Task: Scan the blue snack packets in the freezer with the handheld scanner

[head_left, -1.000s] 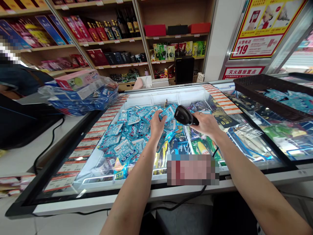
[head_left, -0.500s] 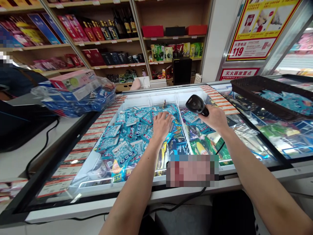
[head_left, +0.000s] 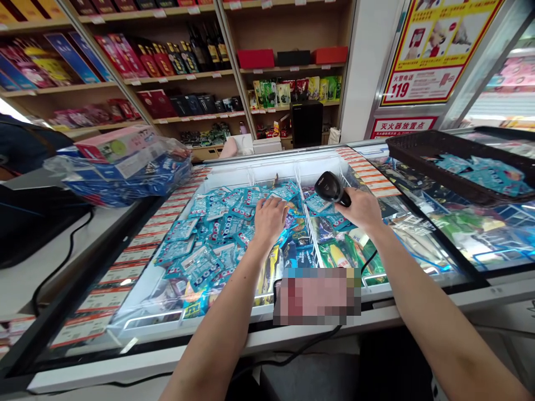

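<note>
Open chest freezer (head_left: 267, 167) fills the frame centre, lid slid away, white inner rim visible along the top edge. Left hand (head_left: 270, 218) lies palm down in the pile of blue packets (head_left: 217, 234) at mid-frame, fingers spread on the wrappers; cannot tell if any packet is pinched. Right hand (head_left: 361, 209) is just right of centre, fist wrapped around the handle of a black barcode scanner (head_left: 330, 188), scanner head tilted up-left above the freezer. A white wire divider (head_left: 309, 234) runs between the two hands, splitting blue packets from mixed wrappers on the right. Price labels (head_left: 137, 256) line the left frame edge. Black basket (head_left: 443, 161) sits on the glass at upper right, well apart from the right hand. Bagged boxes (head_left: 121, 167) at upper left, clear of both hands.
</note>
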`<state>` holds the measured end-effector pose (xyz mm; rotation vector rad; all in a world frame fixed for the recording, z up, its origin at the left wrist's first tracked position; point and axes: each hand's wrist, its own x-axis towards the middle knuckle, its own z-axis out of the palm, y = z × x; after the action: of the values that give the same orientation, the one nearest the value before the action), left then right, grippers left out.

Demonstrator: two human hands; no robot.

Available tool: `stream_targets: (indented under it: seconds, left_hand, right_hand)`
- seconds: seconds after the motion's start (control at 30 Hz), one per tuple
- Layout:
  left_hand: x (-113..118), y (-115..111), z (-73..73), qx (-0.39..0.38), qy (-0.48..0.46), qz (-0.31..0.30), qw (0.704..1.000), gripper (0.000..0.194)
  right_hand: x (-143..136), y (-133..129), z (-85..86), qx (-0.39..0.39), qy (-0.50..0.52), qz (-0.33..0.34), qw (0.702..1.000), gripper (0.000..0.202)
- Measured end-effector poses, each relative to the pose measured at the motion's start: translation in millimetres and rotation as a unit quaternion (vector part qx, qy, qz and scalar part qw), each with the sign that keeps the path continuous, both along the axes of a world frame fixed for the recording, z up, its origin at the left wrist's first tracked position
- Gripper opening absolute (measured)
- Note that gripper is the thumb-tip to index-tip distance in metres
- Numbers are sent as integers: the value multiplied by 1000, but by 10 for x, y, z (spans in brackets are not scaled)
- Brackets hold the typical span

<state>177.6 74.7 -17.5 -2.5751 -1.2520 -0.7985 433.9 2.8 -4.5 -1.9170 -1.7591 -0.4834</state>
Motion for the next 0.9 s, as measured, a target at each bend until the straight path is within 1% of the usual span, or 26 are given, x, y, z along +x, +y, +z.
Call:
stream_targets:
  seconds: [0.13,0.23,0.33,0.43,0.53,0.67,0.73,0.77,0.83,0.9]
  left_hand:
    - [129,36,4,-62,-46,-16,997,36]
    - [273,95,-5,-95,-59,-35,993,43]
    - [449,170,-12,-116,-52,-40,991,51]
    - [613,243,-32,-139,-37,-25,989,57]
    - [708,305,-76,-147,-19,-17,989,58]
    - [694,373,-116,-134,-20,-4,991,61]
    - [635,391,-101,-141,-38,19,989,64]
    - [595,392,-85,-147,-56,27,987,61]
    - [502,376,-47,-160,-107,33,981,48]
    - [404,340,-25,-179,-175,25,968,32]
  right_hand:
    - [-2,-6,36,11,11,-13,1000,37]
    - [-17,-21,54,14,14,-7,1000,38]
    - [-39,-36,65,9,15,4,1000,38]
    - [-62,-47,76,4,19,18,1000,37]
    - [-81,-52,87,-3,15,22,1000,36]
    - [-93,-51,90,1,5,20,1000,37]
    - [-94,-48,85,10,4,25,1000,37]
    - [-95,-46,82,13,4,28,1000,37]
    - [-98,-44,76,16,6,32,999,36]
    - [-103,-43,71,12,10,33,999,36]
